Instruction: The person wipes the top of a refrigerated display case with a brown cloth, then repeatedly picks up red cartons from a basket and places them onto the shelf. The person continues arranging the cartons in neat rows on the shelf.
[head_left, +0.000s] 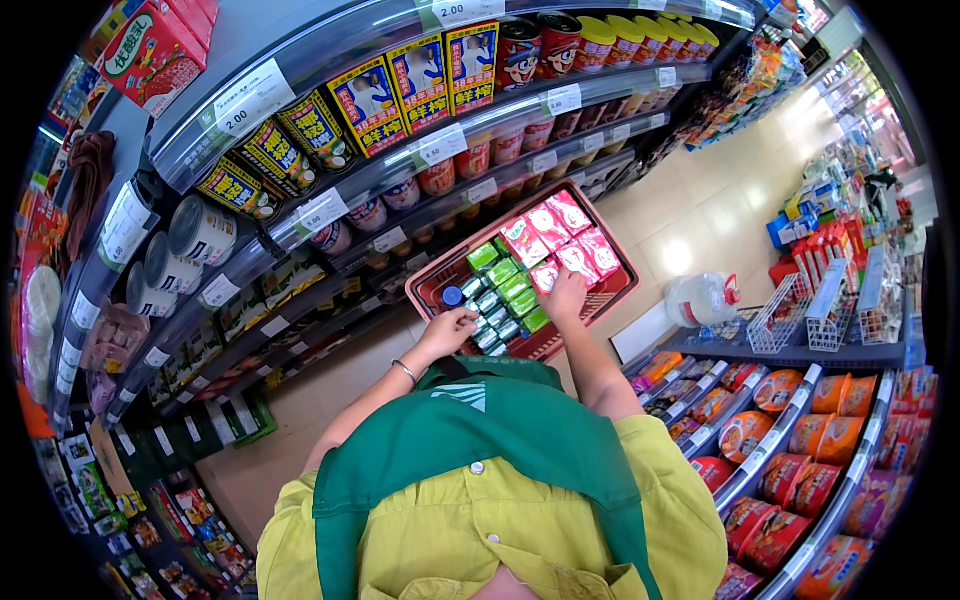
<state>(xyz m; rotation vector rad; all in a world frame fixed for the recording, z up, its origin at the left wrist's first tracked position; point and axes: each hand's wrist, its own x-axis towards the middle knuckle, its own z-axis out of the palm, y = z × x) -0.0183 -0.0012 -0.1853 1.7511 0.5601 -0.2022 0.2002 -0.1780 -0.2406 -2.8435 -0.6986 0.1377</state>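
Before me stands a red plastic basket (630, 279) holding small drink cartons and a blue-capped bottle (452, 295). Pink-and-white cartons (576, 259) fill its far right part; green cartons (513, 286) sit in rows left of them. My left hand (448, 332) is at the near left of the basket, its fingertips at the silvery-green ends of the nearest packs; whether it grips one cannot be told. My right hand (566, 296) reaches over the basket's right side, fingers at the lower pink carton (545, 277); its grip is partly hidden by the hand itself.
Shelves with yellow-and-black drink cans (315, 131), coconut drink cartons (416, 82) and price tags (442, 144) rise ahead and left. A large clear plastic jug (701, 300) stands right of the basket, near wire baskets (780, 313). Instant noodle bowls (799, 484) line a shelf at the lower right.
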